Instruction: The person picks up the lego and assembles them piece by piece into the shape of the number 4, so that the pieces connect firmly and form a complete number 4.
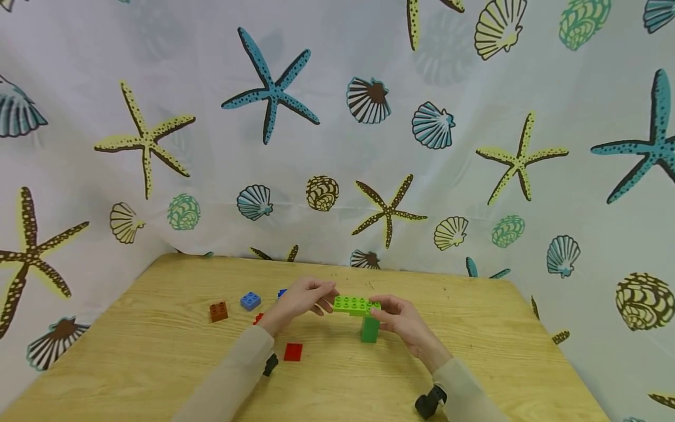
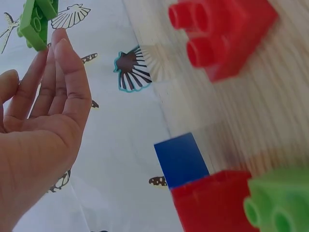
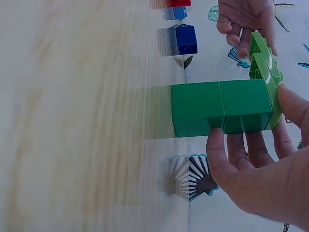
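Two dark green toy bricks (image 3: 222, 107) stand stacked on the table, with long lime green bricks (image 1: 350, 304) across the top, jutting out to the left. My right hand (image 1: 408, 325) holds this stack on its right side. In the right wrist view its thumb lies on the lime top and its fingers lie along the green side. My left hand (image 1: 303, 299) is at the free left end of the lime bricks, fingers loosely extended. In the left wrist view its fingertips (image 2: 60, 38) come close to the lime piece; contact is hard to tell.
Left of the stack lie a flat red piece (image 1: 293, 352), a brown brick (image 1: 218, 312) and a blue brick (image 1: 250, 300). Another red brick (image 1: 258, 318) and a blue brick (image 1: 282, 292) are partly behind my left arm. A patterned curtain (image 1: 337, 146) surrounds the wooden table (image 1: 158, 340).
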`<state>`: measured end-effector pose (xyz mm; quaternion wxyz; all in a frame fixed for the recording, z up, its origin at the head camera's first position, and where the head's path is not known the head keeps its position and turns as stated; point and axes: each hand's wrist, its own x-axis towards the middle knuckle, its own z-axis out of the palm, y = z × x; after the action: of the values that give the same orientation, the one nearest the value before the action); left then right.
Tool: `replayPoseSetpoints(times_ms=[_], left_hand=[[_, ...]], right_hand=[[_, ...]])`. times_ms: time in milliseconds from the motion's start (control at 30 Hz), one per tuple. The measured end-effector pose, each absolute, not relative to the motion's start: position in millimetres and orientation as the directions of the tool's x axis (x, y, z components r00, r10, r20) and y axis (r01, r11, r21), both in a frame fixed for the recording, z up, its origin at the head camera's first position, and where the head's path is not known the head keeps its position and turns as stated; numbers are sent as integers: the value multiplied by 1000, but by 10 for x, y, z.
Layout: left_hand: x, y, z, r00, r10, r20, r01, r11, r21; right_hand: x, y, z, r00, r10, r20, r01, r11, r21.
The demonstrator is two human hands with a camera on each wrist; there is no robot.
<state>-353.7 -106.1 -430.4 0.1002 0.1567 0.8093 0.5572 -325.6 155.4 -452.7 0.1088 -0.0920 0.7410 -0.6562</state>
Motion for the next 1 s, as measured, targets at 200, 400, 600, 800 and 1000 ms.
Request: replayPoseSetpoints(times_ms=[200,400,600,800,1000], left_hand=[[-3541,-1195,-4329,-895,444,45,215,341,915],[-3495,-1360,-4293,-857,515,-7,213,367,905],[-3440,-1528,-4299,-830,556,-56,225,424,877],[-3363,-1640,-4281,-806,588,-68,264,460,848],[-3306,-1715,-4307,-782,621,-60,296,454,840]], right_hand=[[-3259,1575,-4524,-957,-287,-30,-5,121,-993],[-3247,1590,-4530,-955,-293,-39,0,130,-992],[-3235,1564,-4528,-954,-297,-36,-2,126,-992],[-3239,1562,-4531,-956,-290,-48,10,132,-991],[-3228,1558,-4511,-953,-298,-43,4,132,-991]])
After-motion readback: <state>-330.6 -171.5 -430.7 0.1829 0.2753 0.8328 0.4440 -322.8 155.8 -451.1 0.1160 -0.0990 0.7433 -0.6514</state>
